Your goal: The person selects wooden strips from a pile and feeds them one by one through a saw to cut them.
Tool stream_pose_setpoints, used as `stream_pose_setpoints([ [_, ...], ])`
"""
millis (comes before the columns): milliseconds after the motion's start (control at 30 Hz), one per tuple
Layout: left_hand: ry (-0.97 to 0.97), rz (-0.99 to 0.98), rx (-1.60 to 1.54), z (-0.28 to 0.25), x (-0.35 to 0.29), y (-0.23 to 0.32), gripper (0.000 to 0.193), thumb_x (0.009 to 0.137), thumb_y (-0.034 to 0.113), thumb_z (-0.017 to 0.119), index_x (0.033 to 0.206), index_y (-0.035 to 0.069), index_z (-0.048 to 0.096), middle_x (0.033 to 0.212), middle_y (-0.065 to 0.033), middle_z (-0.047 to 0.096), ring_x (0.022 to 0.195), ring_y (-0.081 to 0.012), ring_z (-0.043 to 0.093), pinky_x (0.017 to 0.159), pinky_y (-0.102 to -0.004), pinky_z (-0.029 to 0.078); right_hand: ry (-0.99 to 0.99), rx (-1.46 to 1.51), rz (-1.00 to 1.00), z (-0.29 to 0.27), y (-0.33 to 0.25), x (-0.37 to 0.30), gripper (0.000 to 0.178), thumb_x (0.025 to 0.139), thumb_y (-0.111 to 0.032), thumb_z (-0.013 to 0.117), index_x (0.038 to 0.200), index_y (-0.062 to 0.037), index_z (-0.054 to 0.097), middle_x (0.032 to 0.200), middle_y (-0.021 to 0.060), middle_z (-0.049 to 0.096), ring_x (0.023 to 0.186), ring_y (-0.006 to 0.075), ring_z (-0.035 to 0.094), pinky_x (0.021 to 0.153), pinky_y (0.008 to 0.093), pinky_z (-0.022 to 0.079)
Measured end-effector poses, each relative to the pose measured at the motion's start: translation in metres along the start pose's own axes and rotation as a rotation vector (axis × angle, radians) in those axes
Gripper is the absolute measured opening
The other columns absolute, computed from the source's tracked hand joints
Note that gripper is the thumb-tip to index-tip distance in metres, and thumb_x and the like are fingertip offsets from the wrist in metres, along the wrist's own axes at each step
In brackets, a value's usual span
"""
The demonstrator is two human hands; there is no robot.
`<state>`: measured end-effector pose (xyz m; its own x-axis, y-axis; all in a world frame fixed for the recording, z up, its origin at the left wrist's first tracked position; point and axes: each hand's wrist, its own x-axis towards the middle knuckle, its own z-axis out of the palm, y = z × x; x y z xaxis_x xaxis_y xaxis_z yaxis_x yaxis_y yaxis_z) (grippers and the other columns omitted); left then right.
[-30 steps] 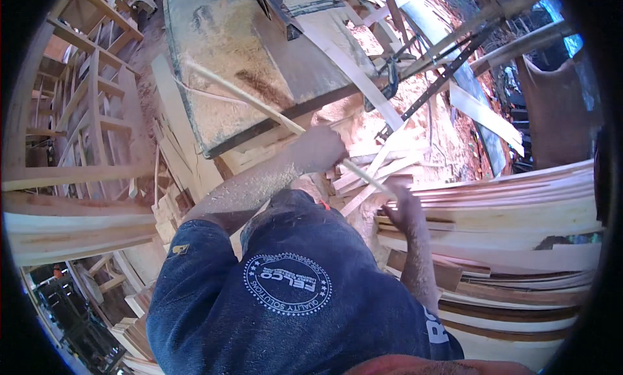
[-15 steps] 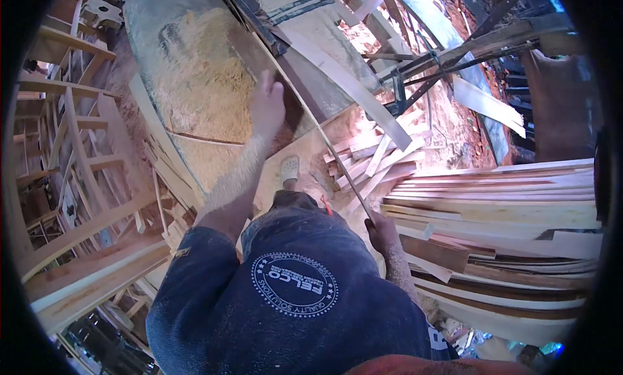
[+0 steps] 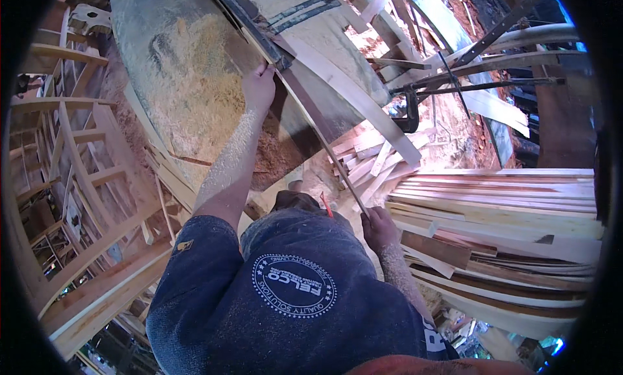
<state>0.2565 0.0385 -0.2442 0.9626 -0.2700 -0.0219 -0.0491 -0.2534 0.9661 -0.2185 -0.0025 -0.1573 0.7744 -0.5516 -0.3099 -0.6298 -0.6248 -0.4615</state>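
Note:
A long, thin wooden strip [image 3: 320, 136] runs slantwise from the far end of a dusty work table [image 3: 133, 24] back toward my right side. My right hand [image 3: 379, 229] is closed round its near end. Farther up, my left hand [image 3: 259, 88] has its fingers pressed against the strip, close to a dark straight guide bar [image 3: 250, 26]. Sawdust [image 3: 195, 96] covers much of the table left of the strip and clings to both forearms. Any blade or cutter is hidden from view.
Right of the guide lies a pale flat board [image 3: 354, 97], near a dark clamp [image 3: 410, 112]. Stacked planks [image 3: 493, 206] stand close at my right, with offcuts [image 3: 373, 156] beside them on the ground. Wooden frames [image 3: 81, 154] fill the left side.
My left hand has moved forward from above the table and now touches the strip near the guide. My right hand keeps its hold on the near end. The view has shifted slightly.

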Motion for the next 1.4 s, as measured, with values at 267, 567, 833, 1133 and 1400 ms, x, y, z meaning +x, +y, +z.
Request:
stream_pose_setpoints([
  [267, -0.017, -0.013, 0.058, -0.007, 0.023, 0.011, 0.028, 0.095, 0.023, 0.065, 0.111, 0.001, 0.074, 0.087, -0.0291, 0.069, 0.08, -0.0338, 0.073, 0.076, -0.0417, 0.052, 0.042, -0.052, -0.072, 0.007, -0.013, 0.023, 0.015, 0.095, -0.019, 0.067, 0.105, -0.0076, 0.066, 0.096, 0.0119, 0.064, 0.092, 0.0334, 0.065, 0.077, 0.046, 0.055],
  [567, 0.074, 0.007, 0.179, -0.008, 0.048, 0.024, 0.029, 0.095, 0.025, 0.064, 0.115, 0.006, 0.074, 0.087, -0.032, 0.067, 0.081, -0.0419, 0.071, 0.074, -0.0449, 0.053, 0.089, -0.068, -0.137, 0.011, -0.028, 0.055, 0.013, 0.094, -0.017, 0.067, 0.099, -0.0053, 0.065, 0.092, 0.0139, 0.061, 0.088, 0.0358, 0.063, 0.076, 0.0472, 0.053],
  [833, 0.15, 0.059, 0.197, -0.007, 0.038, 0.005, 0.032, 0.097, 0.028, 0.062, 0.115, 0.006, 0.076, 0.078, -0.0295, 0.066, 0.073, -0.0341, 0.068, 0.069, -0.0446, 0.05, 0.074, -0.041, -0.172, 0.015, -0.047, 0.09, 0.012, 0.093, -0.015, 0.065, 0.098, -0.0043, 0.063, 0.091, 0.016, 0.06, 0.085, 0.0385, 0.062, 0.074, 0.0502, 0.051],
  [1133, -0.198, -0.312, 0.151, -0.004, -0.092, 0.06, 0.044, 0.101, 0.03, 0.062, 0.138, 0.006, 0.062, 0.098, -0.0211, 0.076, 0.09, -0.0143, 0.066, 0.088, -0.0346, 0.052, 0.083, -0.053, -0.215, 0.024, -0.071, 0.146, 0.013, 0.094, -0.014, 0.063, 0.096, -0.0014, 0.062, 0.09, 0.0193, 0.059, 0.085, 0.0413, 0.062, 0.075, 0.053, 0.051],
  [1400, -0.057, -0.179, -0.107, -0.001, -0.052, 0.036, 0.037, 0.1, 0.026, 0.062, 0.129, 0.005, 0.067, 0.072, -0.0175, 0.067, 0.067, -0.0155, 0.063, 0.069, -0.0343, 0.051, 0.017, -0.035, -0.202, 0.024, -0.103, 0.195, 0.016, 0.093, -0.013, 0.063, 0.097, 0.0016, 0.062, 0.094, 0.0226, 0.062, 0.091, 0.0441, 0.063, 0.079, 0.0547, 0.052],
])
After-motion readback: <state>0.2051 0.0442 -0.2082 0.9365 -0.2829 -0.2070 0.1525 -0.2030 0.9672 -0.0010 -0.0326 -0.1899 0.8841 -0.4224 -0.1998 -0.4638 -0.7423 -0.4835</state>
